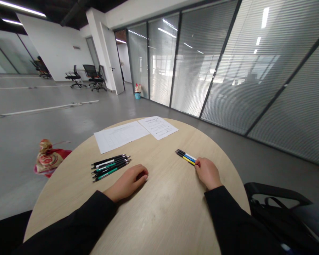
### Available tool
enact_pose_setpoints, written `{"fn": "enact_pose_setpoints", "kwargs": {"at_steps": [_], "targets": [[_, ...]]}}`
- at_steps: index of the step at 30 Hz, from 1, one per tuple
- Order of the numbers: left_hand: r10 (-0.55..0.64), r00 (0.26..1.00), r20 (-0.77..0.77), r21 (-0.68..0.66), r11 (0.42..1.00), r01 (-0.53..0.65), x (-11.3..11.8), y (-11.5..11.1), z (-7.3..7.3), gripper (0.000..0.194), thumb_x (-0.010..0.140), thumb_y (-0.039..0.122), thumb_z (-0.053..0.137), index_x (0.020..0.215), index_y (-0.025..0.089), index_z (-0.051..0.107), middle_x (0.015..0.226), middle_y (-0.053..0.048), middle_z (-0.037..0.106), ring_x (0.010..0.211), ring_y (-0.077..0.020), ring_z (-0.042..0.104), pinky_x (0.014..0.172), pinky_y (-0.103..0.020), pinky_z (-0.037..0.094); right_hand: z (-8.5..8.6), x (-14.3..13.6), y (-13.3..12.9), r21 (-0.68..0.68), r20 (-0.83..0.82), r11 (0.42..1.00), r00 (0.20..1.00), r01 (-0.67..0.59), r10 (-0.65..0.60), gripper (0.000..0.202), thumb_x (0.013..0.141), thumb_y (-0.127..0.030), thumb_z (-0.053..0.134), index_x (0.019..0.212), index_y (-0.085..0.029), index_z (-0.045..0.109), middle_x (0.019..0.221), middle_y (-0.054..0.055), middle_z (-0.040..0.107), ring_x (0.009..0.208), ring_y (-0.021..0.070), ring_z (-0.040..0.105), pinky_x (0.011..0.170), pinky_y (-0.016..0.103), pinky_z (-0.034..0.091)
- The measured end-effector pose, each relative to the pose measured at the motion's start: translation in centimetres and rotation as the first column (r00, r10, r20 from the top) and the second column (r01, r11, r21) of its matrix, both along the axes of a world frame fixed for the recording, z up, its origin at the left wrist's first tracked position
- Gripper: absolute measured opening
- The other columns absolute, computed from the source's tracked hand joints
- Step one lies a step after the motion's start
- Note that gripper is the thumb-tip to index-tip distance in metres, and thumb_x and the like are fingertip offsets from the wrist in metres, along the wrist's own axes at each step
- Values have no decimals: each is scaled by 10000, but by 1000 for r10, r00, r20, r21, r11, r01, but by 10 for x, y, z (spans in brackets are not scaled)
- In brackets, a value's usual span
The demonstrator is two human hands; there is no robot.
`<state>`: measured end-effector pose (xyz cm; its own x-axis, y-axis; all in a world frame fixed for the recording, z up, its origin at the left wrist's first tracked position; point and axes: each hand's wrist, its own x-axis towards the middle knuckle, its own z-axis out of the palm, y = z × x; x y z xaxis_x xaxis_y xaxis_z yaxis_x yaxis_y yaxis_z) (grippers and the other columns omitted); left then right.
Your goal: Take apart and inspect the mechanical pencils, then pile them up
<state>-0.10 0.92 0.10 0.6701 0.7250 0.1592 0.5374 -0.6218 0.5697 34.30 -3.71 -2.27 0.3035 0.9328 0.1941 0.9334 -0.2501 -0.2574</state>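
Three pens lie side by side on the round wooden table (159,198): a white and black pen (187,155), a blue and black pen (187,158) and a yellow and black pen (188,160). My right hand (208,173) is closed around their near ends, which its fingers hide. Loosely curled, my left hand (130,181) rests on the tabletop with a gap between thumb and fingers and nothing visible in it. Just left of it lies a bunch of several black, white and green pens (111,167), apart from the hand.
Two printed paper sheets, a wider sheet (121,135) and a smaller sheet (158,127), lie at the table's far edge. A red and tan bag (49,157) is on the floor at left. A black chair (276,202) stands close on the right.
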Motion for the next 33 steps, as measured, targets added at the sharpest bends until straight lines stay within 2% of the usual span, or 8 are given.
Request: {"fn": "enact_pose_setpoints", "kwargs": {"at_steps": [17,25,29,33], "targets": [[1,1000,-2,-3,1000,-1,0,-1,2,176,949,303,486,917,196,622,912,-49,651,806,-195,590,758,-321,467,-2,2,1,-5,-29,1000,1000,5,-5,105,855,-161,596,813,-204,682,851,55,675,816,191,596,689,277,349],[10,1000,-1,9,1000,-10,0,-3,3,219,958,335,465,921,193,628,913,-61,661,811,-203,595,764,-333,481,-2,2,0,76,-40,997,999,-4,7,84,876,-181,590,859,-187,672,860,57,672,812,194,587,705,280,357],[54,998,-39,131,990,-49,-3,1,1,234,976,329,442,940,193,629,936,-70,650,839,-213,595,782,-339,474,0,-3,0,141,-50,989,997,-48,55,120,901,-206,556,846,-182,661,845,58,664,797,194,577,715,284,367],[173,979,-110,338,933,-127,-14,13,0,245,985,322,418,969,188,622,973,-95,620,928,-253,573,849,-382,462,-1,-12,0,209,-105,967,979,-147,172,133,903,-212,545,833,-185,654,826,52,656,822,201,576,760,287,389]]}}
